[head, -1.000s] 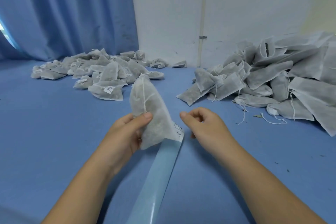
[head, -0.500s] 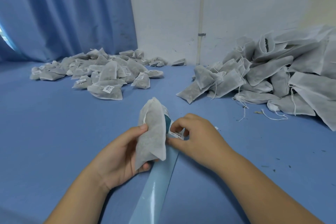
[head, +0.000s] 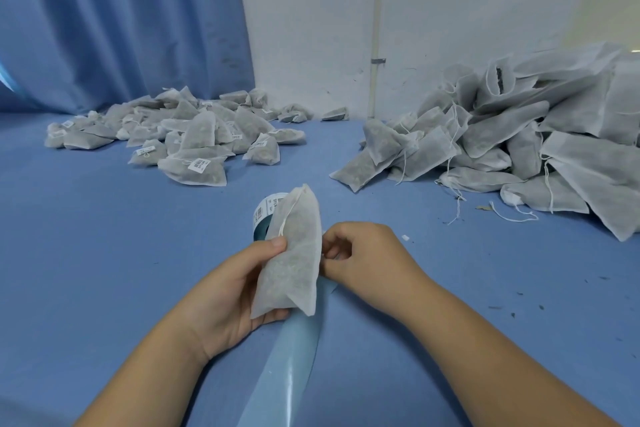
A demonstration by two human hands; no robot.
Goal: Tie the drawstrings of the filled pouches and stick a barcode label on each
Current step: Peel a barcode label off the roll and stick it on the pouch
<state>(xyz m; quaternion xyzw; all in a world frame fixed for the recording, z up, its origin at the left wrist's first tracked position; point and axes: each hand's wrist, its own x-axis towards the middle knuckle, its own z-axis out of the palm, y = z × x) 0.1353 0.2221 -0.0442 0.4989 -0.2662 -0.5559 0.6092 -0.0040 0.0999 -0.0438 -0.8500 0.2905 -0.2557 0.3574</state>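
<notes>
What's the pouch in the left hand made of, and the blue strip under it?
Pouch: likely thin non-woven fabric, matte, semi-sheer; dark filling shows through. Blue strip: probably glossy release paper; a bright sheen runs along it.

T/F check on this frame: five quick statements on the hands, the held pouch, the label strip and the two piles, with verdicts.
1. The left hand grips a white filled mesh pouch. True.
2. The right hand lies flat on the blue table, far from that pouch. False: its fingers are curled at the pouch's right edge.
3. Pouches in the left pile carry barcode labels. True.
4. The glossy pale blue label strip lies to the right of the right hand. False: it runs under the held pouch, between the hands.
5. The right pile shows loose white drawstrings. True.
</notes>
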